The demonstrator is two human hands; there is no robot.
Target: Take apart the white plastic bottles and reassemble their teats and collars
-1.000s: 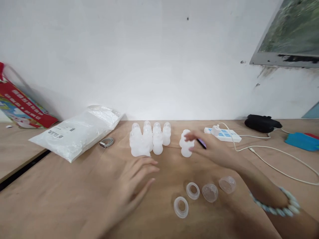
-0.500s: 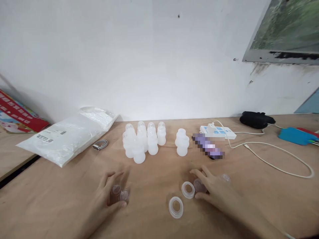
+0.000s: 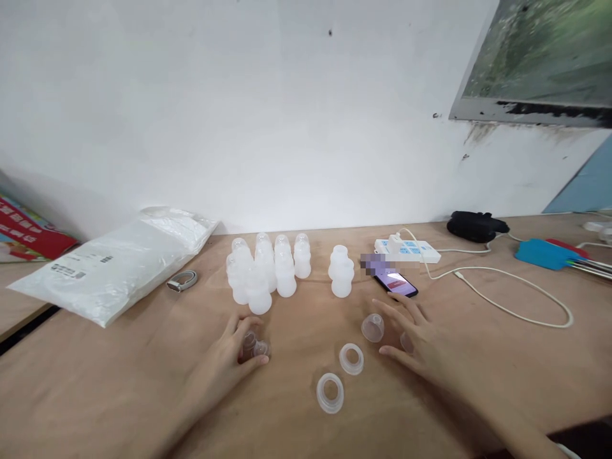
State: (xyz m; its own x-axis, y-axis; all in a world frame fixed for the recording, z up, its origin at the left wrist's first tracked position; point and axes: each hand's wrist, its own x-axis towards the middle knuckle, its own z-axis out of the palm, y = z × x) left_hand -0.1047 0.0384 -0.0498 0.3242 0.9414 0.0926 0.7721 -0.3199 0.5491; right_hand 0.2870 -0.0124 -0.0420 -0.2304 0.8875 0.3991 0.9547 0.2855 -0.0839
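My left hand (image 3: 224, 363) rests low on the wooden table with its fingers curled round a small clear plastic cap piece (image 3: 253, 346). My right hand (image 3: 421, 347) lies on the table with fingers spread, next to a clear dome cap (image 3: 372, 327) on its side, and partly covers another clear cap (image 3: 407, 342). Two translucent rings lie in front, one ring (image 3: 351, 358) nearer the right hand and another ring (image 3: 330, 393) closer to me. A cluster of several white bottles (image 3: 265, 271) stands behind the left hand. A single white bottle (image 3: 341, 271) stands apart to the right.
A phone (image 3: 396, 283) lies lit behind my right hand. A white power strip (image 3: 411, 250) with a looping cable, a black object (image 3: 475, 225) and a blue item (image 3: 545, 253) are at the right. A white plastic bag (image 3: 115, 261) and a metal ring (image 3: 182, 280) lie at the left.
My right hand drew back from the single bottle to the caps near me. My left hand closed round a clear cap piece. The view has shifted right.
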